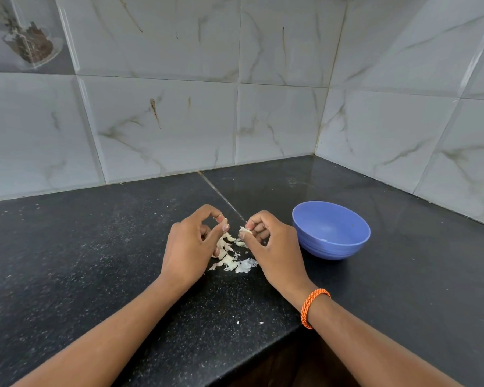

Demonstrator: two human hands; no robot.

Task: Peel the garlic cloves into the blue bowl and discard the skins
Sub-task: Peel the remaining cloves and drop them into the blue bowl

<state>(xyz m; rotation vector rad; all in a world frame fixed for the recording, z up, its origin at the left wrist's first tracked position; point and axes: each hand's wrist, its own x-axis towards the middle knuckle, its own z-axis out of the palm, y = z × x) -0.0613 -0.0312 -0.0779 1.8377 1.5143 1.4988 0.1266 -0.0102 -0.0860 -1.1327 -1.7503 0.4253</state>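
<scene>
Over the dark desk, the right hand is pinching a garlic clove while the left hand is pinching a skin scrap above the skins, just left of the blue bowl.

Premises: a domestic kitchen, viewed at an inside corner. Evidence: a black speckled stone desk with a grouted seam, glossy marble-patterned wall tiles as backsplash on both walls, one decorative tile printed with a spice-filled vessel, brown streaks on the tiling.
</scene>
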